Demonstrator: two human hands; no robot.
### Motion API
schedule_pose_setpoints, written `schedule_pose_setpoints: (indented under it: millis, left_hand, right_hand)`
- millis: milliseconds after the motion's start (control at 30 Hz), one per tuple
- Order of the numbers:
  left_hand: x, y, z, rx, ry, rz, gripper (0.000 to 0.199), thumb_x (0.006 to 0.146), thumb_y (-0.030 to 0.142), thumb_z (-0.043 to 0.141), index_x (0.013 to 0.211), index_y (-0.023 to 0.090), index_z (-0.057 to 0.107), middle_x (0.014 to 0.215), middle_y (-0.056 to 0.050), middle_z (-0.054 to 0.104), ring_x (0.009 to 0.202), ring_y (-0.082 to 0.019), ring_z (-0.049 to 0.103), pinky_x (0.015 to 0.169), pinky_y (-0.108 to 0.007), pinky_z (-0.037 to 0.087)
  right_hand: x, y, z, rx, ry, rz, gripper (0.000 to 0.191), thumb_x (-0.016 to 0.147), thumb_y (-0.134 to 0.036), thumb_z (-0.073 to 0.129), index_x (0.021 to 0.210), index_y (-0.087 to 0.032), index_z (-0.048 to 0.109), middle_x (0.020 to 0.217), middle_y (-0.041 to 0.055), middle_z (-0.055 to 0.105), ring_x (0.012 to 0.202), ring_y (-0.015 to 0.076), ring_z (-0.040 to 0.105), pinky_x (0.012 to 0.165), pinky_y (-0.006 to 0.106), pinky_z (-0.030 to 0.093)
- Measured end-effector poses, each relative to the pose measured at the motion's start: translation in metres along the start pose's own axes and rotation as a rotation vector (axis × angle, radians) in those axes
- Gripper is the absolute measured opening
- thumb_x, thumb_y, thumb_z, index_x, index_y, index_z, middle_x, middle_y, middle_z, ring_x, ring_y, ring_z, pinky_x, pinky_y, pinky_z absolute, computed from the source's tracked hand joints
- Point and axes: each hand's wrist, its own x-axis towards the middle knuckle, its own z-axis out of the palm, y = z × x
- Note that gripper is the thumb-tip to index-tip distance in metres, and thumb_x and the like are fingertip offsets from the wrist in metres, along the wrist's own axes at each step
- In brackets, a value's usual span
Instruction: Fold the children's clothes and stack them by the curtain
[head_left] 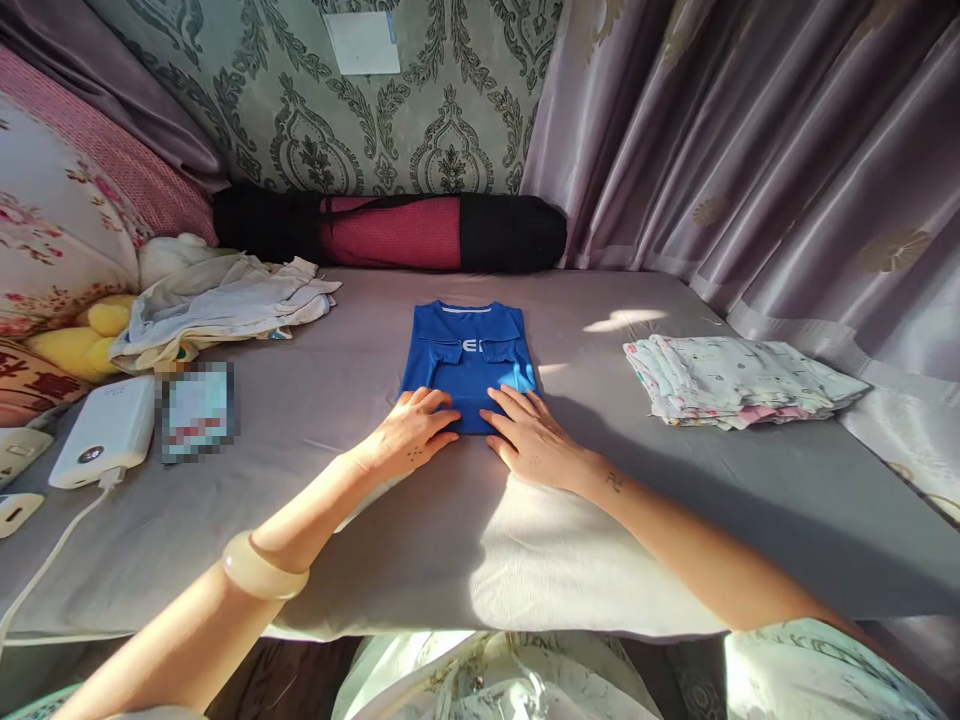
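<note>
A blue shirt [471, 325] lies partly folded on the grey sheet, its collar at the far end and both sleeves turned in across white letters on the chest. My left hand [411, 425] rests on the near left corner of the shirt, fingers stretched forward. On the near right corner lies my right hand [529, 430], palm down with the fingers spread. Neither hand grips the cloth visibly. Between them the near edge of the shirt shows as a straight fold.
To the right sits a stack of folded patterned cloths [739, 380]. On the left are crumpled light clothes [225, 305], a yellow plush toy [94, 340], a white power bank [106, 430] with a cable, and a blurred packet [198, 408]. A black and red roll [390, 232] lies along the wall.
</note>
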Motion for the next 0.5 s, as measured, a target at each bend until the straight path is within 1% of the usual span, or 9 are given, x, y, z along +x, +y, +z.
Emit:
schedule_pose_setpoints:
  millis: [100, 167, 233, 300, 400, 500]
  left_hand:
    - [0.005, 0.002, 0.001, 0.051, -0.038, 0.07, 0.032, 0.1, 0.032, 0.042, 0.111, 0.02, 0.069, 0.112, -0.008, 0.066, 0.101, -0.021, 0.059, 0.091, -0.035, 0.048]
    - [0.007, 0.004, 0.002, 0.103, -0.044, 0.107, 0.031, 0.1, 0.027, 0.04, 0.105, 0.018, 0.069, 0.108, -0.009, 0.067, 0.098, -0.02, 0.061, 0.088, -0.033, 0.048]
    - [0.01, 0.006, 0.004, 0.131, -0.025, 0.103, 0.031, 0.099, 0.023, 0.039, 0.099, 0.017, 0.069, 0.102, -0.009, 0.068, 0.095, -0.019, 0.062, 0.085, -0.032, 0.049]
    - [0.012, 0.006, 0.005, 0.118, 0.025, 0.05, 0.03, 0.099, 0.022, 0.039, 0.096, 0.016, 0.069, 0.098, -0.009, 0.069, 0.092, -0.019, 0.063, 0.083, -0.032, 0.05]
    - [0.012, 0.001, 0.006, 0.068, 0.075, -0.022, 0.032, 0.1, 0.024, 0.037, 0.102, 0.016, 0.067, 0.101, -0.009, 0.07, 0.092, -0.019, 0.064, 0.085, -0.032, 0.051]
    - [0.003, -0.008, 0.004, 0.047, 0.041, 0.004, 0.033, 0.099, 0.031, 0.039, 0.113, 0.018, 0.066, 0.114, -0.01, 0.069, 0.102, -0.022, 0.063, 0.092, -0.035, 0.051]
  right_hand:
    - [0.007, -0.002, 0.002, 0.05, 0.047, -0.049, 0.037, 0.097, -0.026, 0.051, 0.128, -0.013, 0.064, 0.145, 0.0133, 0.053, 0.137, 0.0252, 0.044, 0.116, 0.044, 0.036]
    - [0.01, -0.003, 0.006, 0.069, 0.068, -0.058, 0.035, 0.096, -0.025, 0.052, 0.127, -0.015, 0.064, 0.138, 0.012, 0.059, 0.129, 0.0237, 0.051, 0.111, 0.042, 0.041]
    - [0.014, -0.002, 0.01, 0.071, 0.096, -0.052, 0.034, 0.096, -0.027, 0.054, 0.126, -0.016, 0.064, 0.134, 0.0106, 0.061, 0.124, 0.0239, 0.055, 0.107, 0.042, 0.045]
    - [0.016, 0.0, 0.012, 0.064, 0.115, -0.042, 0.032, 0.095, -0.027, 0.056, 0.124, -0.016, 0.064, 0.13, 0.0101, 0.064, 0.121, 0.0245, 0.057, 0.103, 0.041, 0.048]
    - [0.015, 0.01, 0.012, 0.017, 0.121, -0.011, 0.03, 0.095, -0.016, 0.05, 0.12, -0.017, 0.066, 0.126, 0.0097, 0.066, 0.117, 0.024, 0.06, 0.1, 0.04, 0.049]
    - [0.008, 0.027, 0.01, -0.01, 0.119, 0.028, 0.042, 0.093, -0.004, 0.039, 0.121, -0.019, 0.067, 0.128, 0.0096, 0.066, 0.12, 0.0228, 0.06, 0.103, 0.039, 0.048]
